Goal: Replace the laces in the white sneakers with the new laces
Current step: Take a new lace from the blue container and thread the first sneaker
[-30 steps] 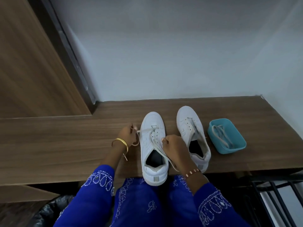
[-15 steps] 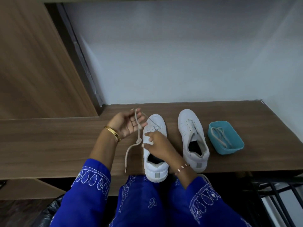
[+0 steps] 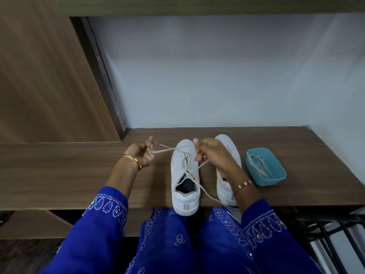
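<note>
Two white sneakers stand on a wooden desk (image 3: 59, 175), toes pointing away from me. The left sneaker (image 3: 184, 175) has a cream lace (image 3: 164, 150) running through its eyelets. My left hand (image 3: 141, 153), left of that shoe, pinches one end of the lace and holds it taut. My right hand (image 3: 211, 153) hovers over the toe area between the shoes and grips the other run of lace, whose tail trails past the heel. The right sneaker (image 3: 227, 169) is partly hidden behind my right wrist.
A teal plastic tub (image 3: 265, 167) holding more laces sits right of the shoes, near the desk's front edge. A wooden panel (image 3: 49, 86) rises at the left and a pale wall stands behind. A black metal frame (image 3: 325, 230) lies below on the right.
My right hand rose off the left sneaker's tongue and now grips the lace above the toe. My left hand shifted slightly right, drawing its end taut across the shoe.
</note>
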